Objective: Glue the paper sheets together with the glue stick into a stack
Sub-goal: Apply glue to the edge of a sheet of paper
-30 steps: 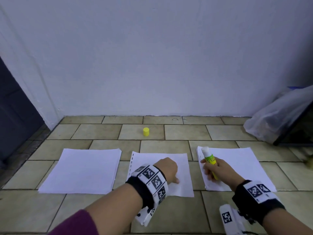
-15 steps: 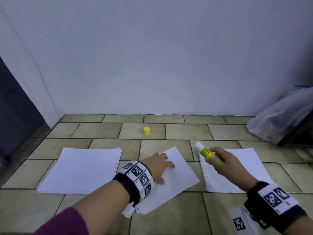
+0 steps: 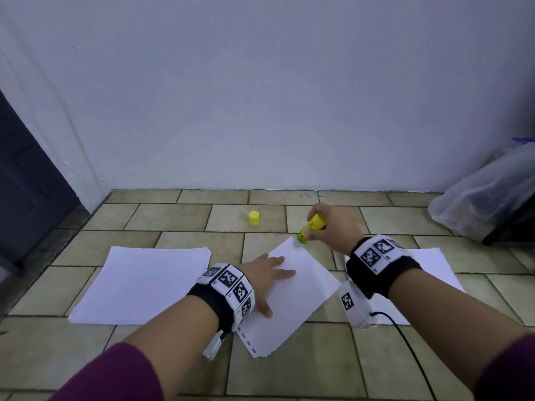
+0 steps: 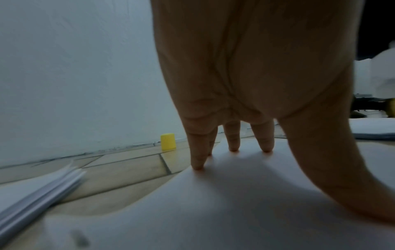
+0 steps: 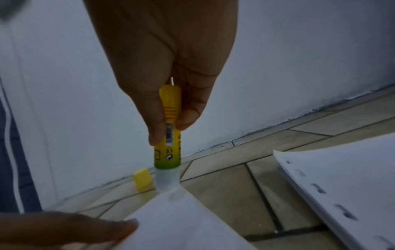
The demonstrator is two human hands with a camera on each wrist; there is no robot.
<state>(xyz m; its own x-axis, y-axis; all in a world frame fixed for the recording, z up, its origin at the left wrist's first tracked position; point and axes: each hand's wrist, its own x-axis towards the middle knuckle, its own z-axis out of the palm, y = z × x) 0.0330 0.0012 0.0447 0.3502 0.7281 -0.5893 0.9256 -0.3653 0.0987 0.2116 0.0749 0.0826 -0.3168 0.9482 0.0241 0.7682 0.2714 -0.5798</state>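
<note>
Left hand [image 3: 265, 277] lay flat, fingers spread, pressing middle sheet [image 3: 301, 290] on floor | right hand [image 3: 333, 227] gripped glue stick [image 3: 311, 228], tip touching sheet's far corner | cap [image 3: 254, 218] near wall.

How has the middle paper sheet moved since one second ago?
Yes. The middle sheet under the left hand has turned clockwise: it lay square to the floor tile joints, now its far corner points toward the glue stick.

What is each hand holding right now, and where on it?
The right hand grips the glue stick around its upper barrel, tip down on the sheet's far corner. The left hand holds nothing; it presses flat on the middle sheet.
</note>
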